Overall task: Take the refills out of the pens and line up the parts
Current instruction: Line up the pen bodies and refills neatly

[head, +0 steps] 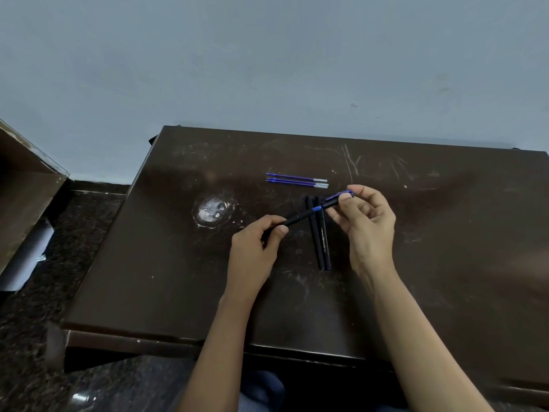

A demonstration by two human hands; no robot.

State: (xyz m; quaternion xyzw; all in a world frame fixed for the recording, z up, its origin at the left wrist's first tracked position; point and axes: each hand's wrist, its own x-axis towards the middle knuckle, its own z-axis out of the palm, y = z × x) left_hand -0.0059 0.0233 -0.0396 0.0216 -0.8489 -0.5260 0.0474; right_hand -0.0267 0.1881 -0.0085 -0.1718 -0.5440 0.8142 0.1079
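Note:
A black pen with a blue cap end is held slantwise above the dark brown table. My left hand pinches its lower barrel end; my right hand grips the capped upper end. A narrow blue band shows at the pen's middle. Under the held pen, two black pen barrels lie side by side, pointing toward me. Farther back, three blue refills lie parallel in a row.
A round whitish worn patch marks the table left of the pens. A brown board leans at the far left, with rolled white paper below it on the dark speckled floor. The blue-grey wall stands behind the table.

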